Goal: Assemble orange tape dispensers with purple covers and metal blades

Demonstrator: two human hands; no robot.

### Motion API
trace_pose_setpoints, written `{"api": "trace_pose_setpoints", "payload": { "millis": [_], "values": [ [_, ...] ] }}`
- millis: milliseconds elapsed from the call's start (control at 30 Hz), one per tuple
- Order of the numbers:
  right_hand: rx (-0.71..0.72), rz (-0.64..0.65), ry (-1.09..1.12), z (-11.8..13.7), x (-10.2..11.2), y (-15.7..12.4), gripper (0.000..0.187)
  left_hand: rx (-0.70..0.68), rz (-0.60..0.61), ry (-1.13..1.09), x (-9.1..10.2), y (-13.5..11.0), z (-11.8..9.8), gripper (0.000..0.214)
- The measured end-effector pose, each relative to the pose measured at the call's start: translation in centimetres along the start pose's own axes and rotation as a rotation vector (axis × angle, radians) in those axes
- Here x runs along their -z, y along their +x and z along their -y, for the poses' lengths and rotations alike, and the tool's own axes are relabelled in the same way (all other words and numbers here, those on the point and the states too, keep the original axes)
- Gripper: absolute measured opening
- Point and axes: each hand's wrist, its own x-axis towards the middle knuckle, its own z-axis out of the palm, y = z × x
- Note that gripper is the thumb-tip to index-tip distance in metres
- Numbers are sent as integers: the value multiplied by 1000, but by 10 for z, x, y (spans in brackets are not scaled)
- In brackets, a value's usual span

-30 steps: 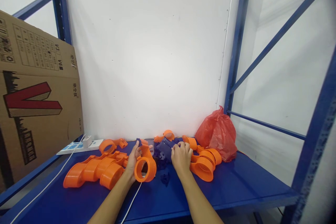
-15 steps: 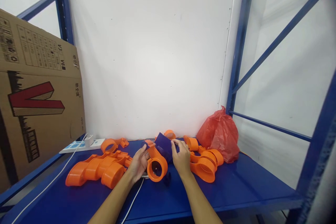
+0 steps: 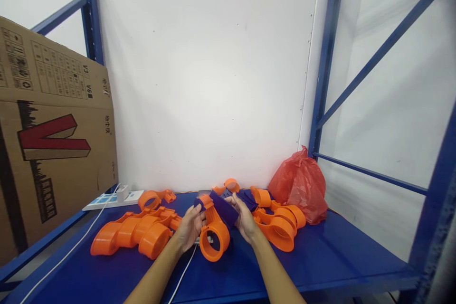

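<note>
My left hand [image 3: 188, 229] is closed around an orange plastic part with a round ring end [image 3: 213, 241], held just above the blue shelf. My right hand [image 3: 245, 218] grips a dark purple flat piece [image 3: 223, 208] and holds it against the top of that orange part. Both hands meet over the middle of the shelf. More dark purple pieces [image 3: 245, 198] lie just behind my right hand.
A pile of orange ring parts [image 3: 135, 233] lies left of my hands, another orange pile [image 3: 280, 225] to the right. A red plastic bag [image 3: 301, 185] sits by the blue upright. A cardboard box [image 3: 50, 137] stands far left, with a white power strip [image 3: 110, 197] and its cable [image 3: 64, 254].
My right hand picked the purple piece up from the pile and brought it onto the orange part. My left hand tilted the orange part and moved it right, toward the middle.
</note>
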Motion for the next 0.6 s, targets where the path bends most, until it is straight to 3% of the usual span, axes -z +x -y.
{"api": "trace_pose_setpoints", "payload": {
  "millis": [67, 167, 267, 367, 600],
  "values": [
    [-31, 57, 10, 2, -3, -4, 43, -18, 5, 32, 0, 0, 2, 58],
    [-9, 89, -20, 2, -7, -6, 42, -82, -37, 48, -1, 1, 3, 66],
    [119, -16, -92, 0, -7, -2, 48, -159, -71, 4, -2, 3, 1, 68],
    [292, -128, -119, -3, -3, 3, 51, -232, -131, -26, 1, 7, 0, 57],
    [534, -63, -443, -6, 3, 2, 37, -342, -338, 72, 9, 15, 2, 39]
  ]
}}
